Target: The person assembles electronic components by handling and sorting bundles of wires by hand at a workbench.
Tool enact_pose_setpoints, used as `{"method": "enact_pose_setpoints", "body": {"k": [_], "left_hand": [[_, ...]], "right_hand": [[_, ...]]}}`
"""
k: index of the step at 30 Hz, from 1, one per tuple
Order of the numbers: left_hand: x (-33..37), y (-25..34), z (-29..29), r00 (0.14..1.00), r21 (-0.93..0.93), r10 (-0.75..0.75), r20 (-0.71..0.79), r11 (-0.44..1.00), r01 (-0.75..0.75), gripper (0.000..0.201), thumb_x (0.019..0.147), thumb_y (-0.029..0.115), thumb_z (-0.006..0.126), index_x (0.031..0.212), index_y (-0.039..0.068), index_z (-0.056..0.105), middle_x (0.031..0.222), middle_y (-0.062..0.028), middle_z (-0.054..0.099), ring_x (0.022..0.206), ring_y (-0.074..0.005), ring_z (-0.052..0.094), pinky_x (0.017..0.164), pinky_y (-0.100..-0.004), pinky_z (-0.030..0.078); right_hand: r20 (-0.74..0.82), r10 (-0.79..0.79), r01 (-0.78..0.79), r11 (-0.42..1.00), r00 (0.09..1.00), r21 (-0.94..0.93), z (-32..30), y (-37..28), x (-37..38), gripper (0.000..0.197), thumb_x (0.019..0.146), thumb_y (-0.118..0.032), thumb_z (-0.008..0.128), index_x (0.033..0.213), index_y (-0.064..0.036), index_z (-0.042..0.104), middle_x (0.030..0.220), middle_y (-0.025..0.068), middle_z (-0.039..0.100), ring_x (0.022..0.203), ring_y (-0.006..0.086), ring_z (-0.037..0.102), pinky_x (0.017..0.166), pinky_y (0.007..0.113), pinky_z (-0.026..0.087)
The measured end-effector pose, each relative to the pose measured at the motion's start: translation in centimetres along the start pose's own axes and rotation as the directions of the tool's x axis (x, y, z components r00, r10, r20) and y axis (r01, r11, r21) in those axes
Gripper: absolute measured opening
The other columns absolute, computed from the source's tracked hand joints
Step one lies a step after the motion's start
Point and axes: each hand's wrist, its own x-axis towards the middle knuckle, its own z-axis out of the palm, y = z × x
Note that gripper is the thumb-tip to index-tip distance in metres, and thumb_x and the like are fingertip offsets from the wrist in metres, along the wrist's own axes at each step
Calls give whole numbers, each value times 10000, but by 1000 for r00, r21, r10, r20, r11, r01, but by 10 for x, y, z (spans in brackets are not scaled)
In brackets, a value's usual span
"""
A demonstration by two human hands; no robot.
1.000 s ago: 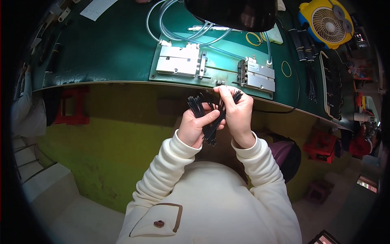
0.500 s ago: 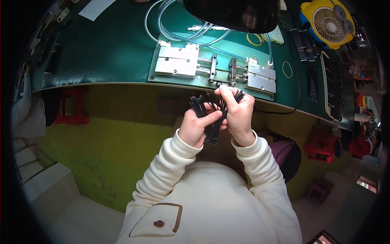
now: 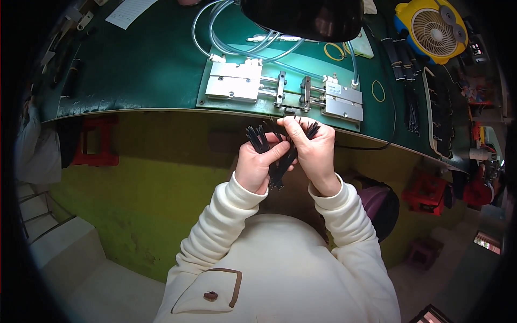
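My left hand (image 3: 254, 168) is closed round a bundle of thin black wires (image 3: 257, 139), whose cut ends fan out above the fingers. The bundle's lower part (image 3: 279, 175) hangs between my two hands. My right hand (image 3: 319, 154) grips some of the same wires, thumb and forefinger pinched at the top, with ends poking out beside the knuckles. Both hands touch in front of the table's near edge. Just beyond them stands a pneumatic fixture: a left cylinder block (image 3: 234, 81), a right cylinder block (image 3: 343, 102) and two dark jaws facing each other with a gap.
Clear air hoses (image 3: 215, 32) loop behind the fixture, under a black lamp head (image 3: 304, 20). On the green table (image 3: 145, 64) lie a paper sheet (image 3: 129, 12), a rubber band (image 3: 378, 91) and tied black wire bundles (image 3: 394, 58), near a yellow fan (image 3: 435, 33). A red stool (image 3: 97, 142) stands left.
Both hands have shifted slightly left within the picture, still holding the wires. My right fingertips have moved a little along the wire ends.
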Motion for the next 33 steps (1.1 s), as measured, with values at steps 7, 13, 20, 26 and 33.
{"method": "enact_pose_setpoints", "body": {"k": [7,13,20,26,33], "left_hand": [[1,0,-1,1000,4,5,1,1000,-5,71,762,35,536,808,-19,534,675,-77,559,572,-155,559,506,-243,479],[1,0,-2,1000,-4,-8,0,1000,8,59,759,31,541,799,-12,539,687,-74,561,576,-153,559,509,-241,477],[4,-3,1,999,-39,-10,-36,999,8,78,750,36,560,811,-9,543,702,-72,565,585,-146,560,519,-241,479],[8,-3,0,999,-41,-17,-28,999,15,95,748,43,566,825,-9,546,709,-67,567,586,-141,561,524,-241,483],[8,-4,0,999,-46,-25,-30,999,24,99,746,38,565,829,-12,546,713,-69,567,589,-139,561,522,-239,484]], "right_hand": [[-8,-10,10,1000,1000,16,2,0,-1,172,782,-135,555,708,12,605,499,3,529,362,22,419,303,169,299],[-27,-16,16,1000,1000,-7,0,3,1,179,785,-132,545,703,16,601,490,1,522,364,24,419,307,170,300],[-82,3,-4,1000,997,-18,-2,4,4,189,783,-136,545,686,17,600,486,1,520,367,27,423,314,172,305],[-116,-31,25,998,993,-56,-2,7,6,196,781,-142,548,685,19,602,491,3,528,407,23,439,359,166,332],[-113,-6,0,999,994,-52,-3,8,7,195,775,-145,556,683,19,604,497,-2,532,430,18,444,377,162,336]]}}
